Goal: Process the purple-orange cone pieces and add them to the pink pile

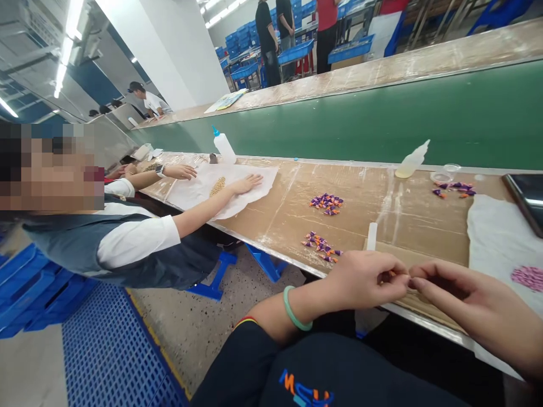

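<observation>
Both hands meet at the table's front edge, fingertips touching. My left hand (pixel 368 278), with a green bangle (pixel 292 310) on its wrist, is closed in a pinch. A bit of a small orange piece (pixel 388 276) shows inside its curled fingers. My right hand (pixel 462 297) pinches at the same spot; what its fingertips hold is hidden. Loose groups of small purple-and-orange pieces lie beyond and left of my hands: a near group (pixel 321 245) and a farther pile (pixel 326 202). Under my hands is a cardboard piece (pixel 407 255), with a white strip (pixel 372 236) at its corner.
To the right, a white sheet (pixel 487 226) holds pink pieces (pixel 528 277), beside a phone (pixel 528 198). A glue-like bottle (pixel 412 161) and more purple-and-orange pieces (pixel 455 187) lie behind. On the left, a co-worker's hand (pixel 246 183) rests on white paper (pixel 261 195) near a blue-capped bottle (pixel 224 148).
</observation>
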The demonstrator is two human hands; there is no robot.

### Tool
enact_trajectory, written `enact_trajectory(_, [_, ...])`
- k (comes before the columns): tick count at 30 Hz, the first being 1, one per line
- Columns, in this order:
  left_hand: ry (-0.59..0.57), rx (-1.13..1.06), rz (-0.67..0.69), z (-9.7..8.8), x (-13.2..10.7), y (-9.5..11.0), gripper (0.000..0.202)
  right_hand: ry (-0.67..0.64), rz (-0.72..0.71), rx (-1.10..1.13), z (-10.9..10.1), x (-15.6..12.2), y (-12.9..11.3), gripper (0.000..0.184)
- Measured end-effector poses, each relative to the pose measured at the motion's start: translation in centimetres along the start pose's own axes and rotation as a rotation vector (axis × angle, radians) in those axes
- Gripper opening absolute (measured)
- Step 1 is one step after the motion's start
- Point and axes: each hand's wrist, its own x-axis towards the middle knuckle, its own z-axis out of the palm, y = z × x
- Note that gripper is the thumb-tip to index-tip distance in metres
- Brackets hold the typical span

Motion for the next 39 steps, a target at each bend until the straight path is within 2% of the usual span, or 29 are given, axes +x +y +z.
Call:
enact_trajectory(3, [0.010,-0.032,-0.002,-0.5,0.2,0.2,0.012,-0.044,-0.015,0.057,-0.2,0.3,-1.6,0.031])
enact_trajectory(6, [0.034,-0.097,-0.012,-0.9,0.4,0.3,0.013,0.029,-0.106,0.050,0.0,0.5,-2.7,0.028])
enact_trajectory(9, [0.039,-0.154,-0.038,-1.4,0.4,0.3,0.014,0.077,-0.184,0.024,0.3,0.7,-3.0,0.026])
enact_trajectory(14, [0.042,-0.232,-0.070,-1.7,0.4,0.4,0.014,0.065,-0.252,0.030,0.4,1.0,-3.0,0.024])
enact_trajectory(21, [0.061,-0.253,-0.071,-1.9,0.5,0.3,0.013,0.047,-0.190,0.075,0.2,1.5,-3.8,0.023])
enact_trajectory(26, [0.066,-0.245,-0.090,-2.2,0.6,0.1,0.016,0.038,-0.151,0.099,0.8,1.8,-3.1,0.023])
enact_trajectory(29, [0.090,-0.334,-0.093,-2.5,0.6,0.0,0.017,0.028,-0.144,0.125,0.9,2.1,-3.2,0.024])
enact_trajectory(33, [0.113,-0.441,-0.110,-3.0,0.7,-0.1,0.019,-0.013,-0.140,0.165,0.5,3.0,-4.6,0.025])
enact_trajectory(36, [0.119,-0.517,-0.159,-3.1,0.5,-0.5,0.021,-0.035,-0.130,0.178,0.0,3.6,-5.1,0.026])
enact_trajectory(39, [0.142,-0.650,-0.240,-3.1,0.0,-1.3,0.027,-0.036,-0.124,0.145,-0.4,3.6,-4.4,0.026])
